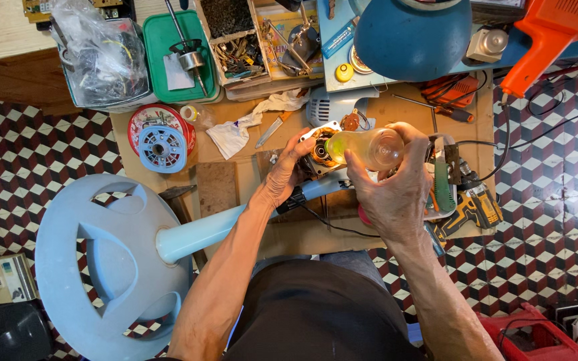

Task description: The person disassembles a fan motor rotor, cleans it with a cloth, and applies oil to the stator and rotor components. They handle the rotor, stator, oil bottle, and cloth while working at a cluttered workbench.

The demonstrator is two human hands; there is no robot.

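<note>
The exposed fan motor (322, 150) lies at the table's (396, 110) centre, steadied by the left hand (287, 172) gripping its 9 o'clock side. The right hand (389, 194) holds a clear squeeze bottle (369, 147), nozzle tipped onto the motor. Best to squeeze gently, keeping the tip over the shaft, the pale blue stand (112, 267) lying still at 8 o'clock.

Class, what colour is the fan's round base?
Light blue fan base, clearest in the head view.
</note>
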